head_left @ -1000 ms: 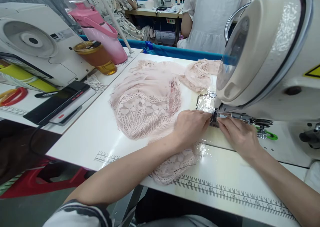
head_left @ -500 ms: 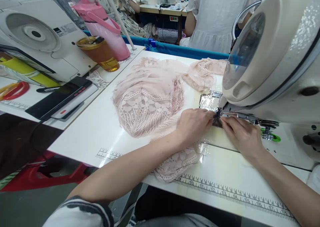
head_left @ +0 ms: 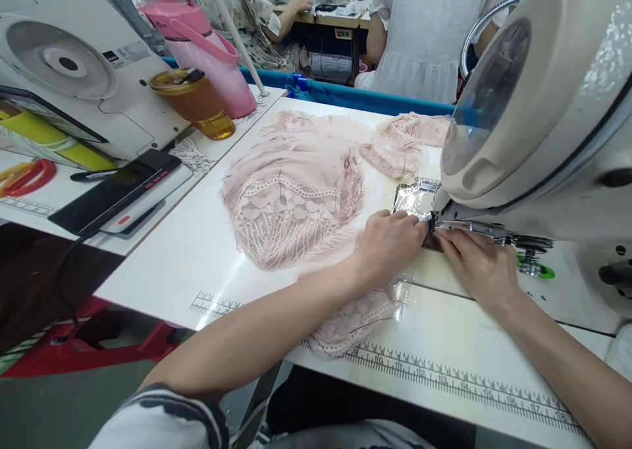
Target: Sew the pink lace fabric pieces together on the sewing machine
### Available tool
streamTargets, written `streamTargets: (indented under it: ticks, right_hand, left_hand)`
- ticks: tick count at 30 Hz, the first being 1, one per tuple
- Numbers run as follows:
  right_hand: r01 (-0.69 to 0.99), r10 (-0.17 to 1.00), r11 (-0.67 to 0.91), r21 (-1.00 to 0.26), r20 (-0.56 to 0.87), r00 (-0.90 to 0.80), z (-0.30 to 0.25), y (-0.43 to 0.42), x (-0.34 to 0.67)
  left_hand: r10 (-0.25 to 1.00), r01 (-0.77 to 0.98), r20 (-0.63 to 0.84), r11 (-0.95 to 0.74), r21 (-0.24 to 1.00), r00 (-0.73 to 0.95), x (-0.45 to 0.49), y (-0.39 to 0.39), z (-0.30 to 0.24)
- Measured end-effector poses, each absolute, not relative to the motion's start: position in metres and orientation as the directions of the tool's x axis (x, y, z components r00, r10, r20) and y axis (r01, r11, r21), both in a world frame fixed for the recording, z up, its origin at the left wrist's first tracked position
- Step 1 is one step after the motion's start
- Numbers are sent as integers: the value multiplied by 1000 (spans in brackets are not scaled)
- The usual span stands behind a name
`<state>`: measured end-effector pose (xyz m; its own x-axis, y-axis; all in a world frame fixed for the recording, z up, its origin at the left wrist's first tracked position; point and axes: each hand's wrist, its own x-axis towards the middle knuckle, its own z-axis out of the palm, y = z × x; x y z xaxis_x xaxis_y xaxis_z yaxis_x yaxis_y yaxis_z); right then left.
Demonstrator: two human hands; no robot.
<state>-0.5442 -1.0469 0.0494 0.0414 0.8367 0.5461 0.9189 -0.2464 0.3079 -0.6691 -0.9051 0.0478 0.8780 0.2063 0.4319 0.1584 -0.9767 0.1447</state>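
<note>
Both my hands work close to the needle area of a white sewing machine. My left hand is closed over the pale pink lace fabric, its fingertips beside the metal presser foot. On the other side of the foot, my right hand has its thumb and fingers pinched together; whatever lies between them is hidden. The lace spreads over the table left of the machine, and part of it hangs under my left forearm toward the front edge. A shiny metal plate lies behind my left fingers.
To the left stand a pink bottle, an amber cup, a black-topped device and red-handled scissors. Printed ruler marks run along the table's front edge. Beyond a blue cloth edge, other people sit at machines.
My left hand has shifted slightly toward the presser foot. My right hand stays nearly in place. In the background, a co-worker's forearm and hand have come into view at the far table.
</note>
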Motion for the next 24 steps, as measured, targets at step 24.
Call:
streamTargets:
  ticks: [24]
  right_hand:
    - [989, 914, -149, -12, 380, 143, 50, -1061, -548]
  left_hand:
    - [-149, -306, 387, -872, 383, 910, -683, -908, 70]
